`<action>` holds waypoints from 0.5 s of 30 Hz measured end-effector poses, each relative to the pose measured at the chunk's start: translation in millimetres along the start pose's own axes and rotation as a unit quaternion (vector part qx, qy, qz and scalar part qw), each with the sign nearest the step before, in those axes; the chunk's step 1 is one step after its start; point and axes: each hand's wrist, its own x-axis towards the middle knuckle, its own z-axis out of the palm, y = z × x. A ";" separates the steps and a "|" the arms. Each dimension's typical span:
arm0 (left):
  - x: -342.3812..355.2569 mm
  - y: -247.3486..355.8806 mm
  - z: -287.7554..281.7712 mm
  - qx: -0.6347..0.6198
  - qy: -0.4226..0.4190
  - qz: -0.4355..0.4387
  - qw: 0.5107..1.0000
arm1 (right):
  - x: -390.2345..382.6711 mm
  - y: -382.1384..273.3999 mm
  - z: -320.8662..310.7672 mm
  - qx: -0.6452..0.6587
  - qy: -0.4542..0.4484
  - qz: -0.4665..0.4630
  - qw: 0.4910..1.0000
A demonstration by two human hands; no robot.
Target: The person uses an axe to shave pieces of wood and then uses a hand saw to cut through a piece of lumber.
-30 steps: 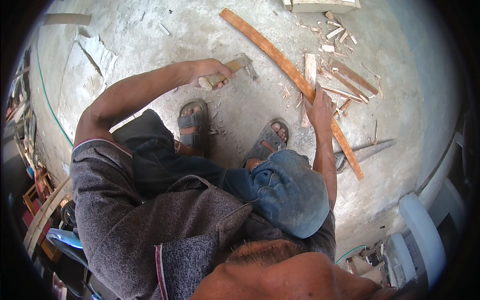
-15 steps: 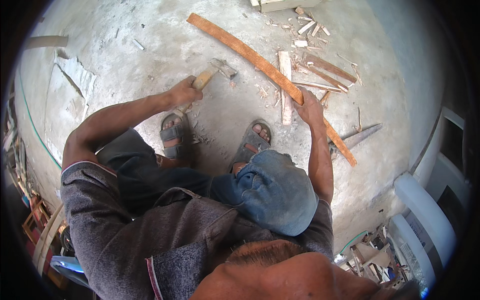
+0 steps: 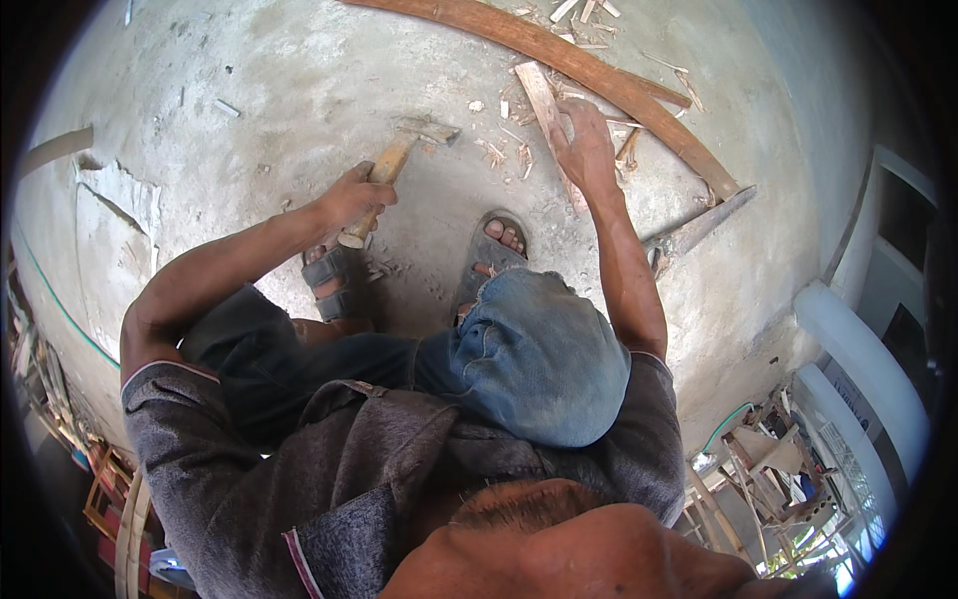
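Observation:
My left hand is closed around the thick wooden handle of a hand tool. Its grey metal head sits crosswise near the floor; I cannot tell whether it is a hammer or a hatchet. My right hand is over a pale wood strip, thumb and fingers apart; any contact is hard to make out. Just beyond that hand lies a long reddish-brown wood strip, crossing from the upper left to the right, its far end cut off by the picture's edge.
A tapering grey blade-like piece lies at the brown strip's near end. Wood splinters are scattered on the concrete floor. My sandalled right foot stands between the hands. Scrap wood is heaped at lower right.
My right hand has let go of the reddish-brown strip, which now lies farther right, and has moved left to the pale strip. The pale strip has turned. The tool stays in my left hand.

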 end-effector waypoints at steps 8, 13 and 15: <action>3.3 9.7 18.9 0.012 -0.028 0.028 0.999 | -100.9 4.2 63.1 -0.005 0.030 0.075 0.997; -1.4 9.8 23.2 0.072 -0.025 0.081 0.994 | -63.4 -64.4 49.0 0.471 0.034 0.265 0.841; -2.1 10.6 25.6 0.081 -0.041 0.092 0.992 | -48.0 -74.6 51.1 0.620 -0.008 0.349 0.703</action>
